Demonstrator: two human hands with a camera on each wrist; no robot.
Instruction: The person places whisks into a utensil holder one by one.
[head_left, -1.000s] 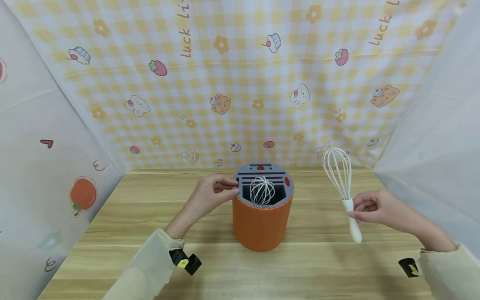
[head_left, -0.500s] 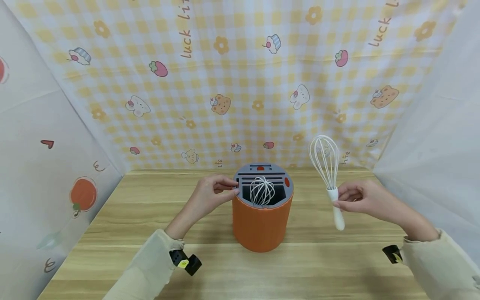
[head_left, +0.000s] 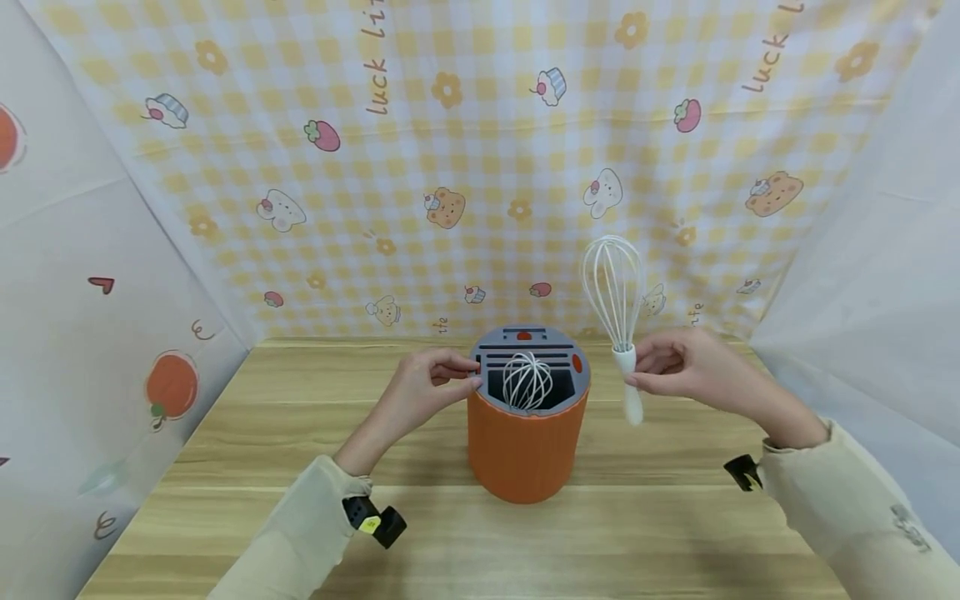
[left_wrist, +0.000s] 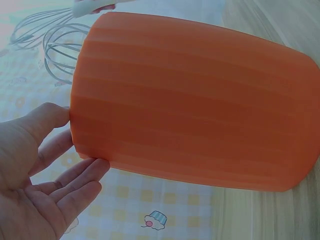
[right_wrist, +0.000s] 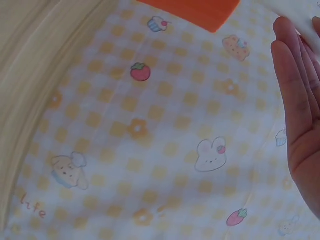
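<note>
An orange ribbed utensil holder [head_left: 525, 458] with a grey slotted top stands upright on the table. A white-wired whisk [head_left: 527, 382] sits in its large front opening, wires up, handle hidden inside. My left hand [head_left: 435, 379] touches the holder's left rim with thumb and fingertips; in the left wrist view the fingers [left_wrist: 75, 195] are only slightly bent against its edge. My right hand [head_left: 678, 362] pinches the white handle of a second whisk [head_left: 615, 292], raised wires-up right of the holder. The right wrist view shows part of that hand [right_wrist: 300, 100] and the holder's corner [right_wrist: 200, 10].
The holder stands on a wood-grain table [head_left: 300, 433]. Behind hangs a yellow checked cloth [head_left: 487, 167], with pale cloth walls [head_left: 75, 333] at both sides. Narrow slots [head_left: 525, 357] cross the holder's top behind the large opening.
My right hand has carried the second whisk leftward and upward, closer to the holder. The left hand and the holder have stayed where they were.
</note>
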